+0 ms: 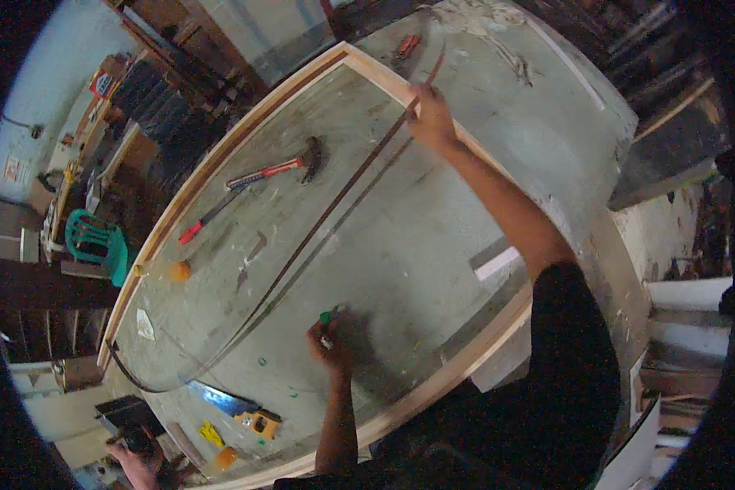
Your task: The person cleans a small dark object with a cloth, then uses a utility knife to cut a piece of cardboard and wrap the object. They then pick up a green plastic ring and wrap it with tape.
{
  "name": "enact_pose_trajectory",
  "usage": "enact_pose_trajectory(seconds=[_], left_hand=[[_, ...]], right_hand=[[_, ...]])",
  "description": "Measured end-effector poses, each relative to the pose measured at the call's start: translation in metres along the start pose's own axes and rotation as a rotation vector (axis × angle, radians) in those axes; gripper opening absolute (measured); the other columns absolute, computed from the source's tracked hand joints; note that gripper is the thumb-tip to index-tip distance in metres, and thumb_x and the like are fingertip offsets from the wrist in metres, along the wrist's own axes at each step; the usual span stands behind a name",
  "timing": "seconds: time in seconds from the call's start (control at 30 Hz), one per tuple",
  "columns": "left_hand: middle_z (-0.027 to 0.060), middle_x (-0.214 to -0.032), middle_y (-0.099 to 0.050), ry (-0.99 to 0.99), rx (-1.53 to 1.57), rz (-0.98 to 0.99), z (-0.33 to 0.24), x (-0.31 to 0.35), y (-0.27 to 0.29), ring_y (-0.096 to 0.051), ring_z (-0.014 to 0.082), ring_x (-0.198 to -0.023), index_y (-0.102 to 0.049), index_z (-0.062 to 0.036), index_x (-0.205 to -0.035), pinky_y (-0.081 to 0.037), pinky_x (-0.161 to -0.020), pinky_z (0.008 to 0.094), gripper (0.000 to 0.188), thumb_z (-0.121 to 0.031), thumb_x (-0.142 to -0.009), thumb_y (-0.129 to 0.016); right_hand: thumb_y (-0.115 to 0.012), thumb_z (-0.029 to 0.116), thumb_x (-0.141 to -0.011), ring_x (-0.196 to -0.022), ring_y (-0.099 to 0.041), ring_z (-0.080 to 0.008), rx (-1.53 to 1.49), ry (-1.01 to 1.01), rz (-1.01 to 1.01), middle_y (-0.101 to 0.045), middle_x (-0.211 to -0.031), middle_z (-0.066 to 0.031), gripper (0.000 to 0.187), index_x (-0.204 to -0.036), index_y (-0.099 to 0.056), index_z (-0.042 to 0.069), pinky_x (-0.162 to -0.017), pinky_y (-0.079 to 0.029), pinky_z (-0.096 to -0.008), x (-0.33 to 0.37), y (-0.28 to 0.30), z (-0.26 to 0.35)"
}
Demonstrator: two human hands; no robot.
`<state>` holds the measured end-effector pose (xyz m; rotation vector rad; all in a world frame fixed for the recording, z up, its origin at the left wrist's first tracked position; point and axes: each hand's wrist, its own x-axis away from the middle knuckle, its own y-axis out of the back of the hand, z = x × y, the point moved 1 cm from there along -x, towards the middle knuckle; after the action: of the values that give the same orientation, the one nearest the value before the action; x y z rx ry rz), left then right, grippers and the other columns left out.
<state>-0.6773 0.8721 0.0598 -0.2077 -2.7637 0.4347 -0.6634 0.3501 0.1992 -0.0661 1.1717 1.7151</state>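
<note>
My right hand [430, 118] is closed round one end of a long thin dark strip [332, 211] at the far right rail of a large wooden frame [233, 147]. The strip slants down across the work surface, its other end curving to the frame's left corner. Over the near middle, my left hand [330, 347] is closed on a small thing with a green end [328, 316], its kind unclear. Inside the frame are a hammer [278, 169] with a red and dark handle, a red-handled tool [192, 233], and a handsaw [224, 400] with a yellow-orange handle near the front.
Two orange round things [180, 271] and a yellow item [211, 433] lie on the grey surface [433, 278]. A red tool [407, 47] is beyond the frame. A green chair [96, 245] stands at the left, and another person's hand [135, 467] shows at the lower left.
</note>
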Motion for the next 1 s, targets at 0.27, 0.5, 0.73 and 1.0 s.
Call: enact_pose_trajectory(seconds=[0.27, 0.5, 0.73, 1.0], left_hand=[[0.0126, -0.113, -0.064, -0.193, -0.740, 0.248, -0.018, -0.006, 0.004, -0.059, 0.0258, -0.108, -0.058, -0.0013, -0.113, -0.046, -0.097, 0.0400, 0.031, -0.025, -0.093, -0.054], [0.0192, -0.127, -0.053, -0.500, -0.846, 0.134, -0.056, 0.014, 0.000, -0.053, 0.0394, -0.114, -0.049, -0.0028, -0.107, -0.047, -0.093, 0.0441, 0.031, -0.008, -0.084, -0.069], [0.0114, -0.113, -0.061, -0.477, -0.984, 0.175, -0.071, 0.015, -0.003, -0.058, 0.0314, -0.107, -0.059, -0.0058, -0.111, -0.045, -0.095, 0.0411, 0.024, -0.014, -0.089, -0.065], [0.0145, -0.108, -0.059, -0.526, -0.938, 0.176, -0.071, 0.015, 0.002, -0.055, 0.0357, -0.102, -0.053, -0.0054, -0.109, -0.045, -0.091, 0.0424, 0.027, -0.013, -0.087, -0.066]], right_hand=[[-0.059, 0.014, -0.091, -0.080, -0.065, -0.0321, 0.087, 0.112, 0.526, -0.066, -0.100, -0.0199, 0.033, -0.122, -0.053, 0.003, -0.067, -0.053, -0.0432, -0.169, -0.119, -0.100], [-0.058, 0.016, -0.093, -0.076, -0.065, -0.0314, 0.210, 0.054, 0.449, -0.066, -0.097, -0.0190, 0.030, -0.120, -0.054, 0.002, -0.064, -0.053, -0.0424, -0.199, -0.129, -0.170], [-0.057, 0.019, -0.095, -0.072, -0.064, -0.0306, 0.117, -0.084, 0.346, -0.066, -0.095, -0.0182, 0.029, -0.118, -0.055, 0.002, -0.061, -0.052, -0.0416, -0.196, -0.067, -0.230], [-0.058, 0.024, -0.097, -0.066, -0.063, -0.0279, -0.053, 0.124, 0.026, -0.066, -0.090, -0.0175, 0.031, -0.116, -0.055, 0.000, -0.057, -0.050, -0.0385, -0.145, 0.024, -0.135]])
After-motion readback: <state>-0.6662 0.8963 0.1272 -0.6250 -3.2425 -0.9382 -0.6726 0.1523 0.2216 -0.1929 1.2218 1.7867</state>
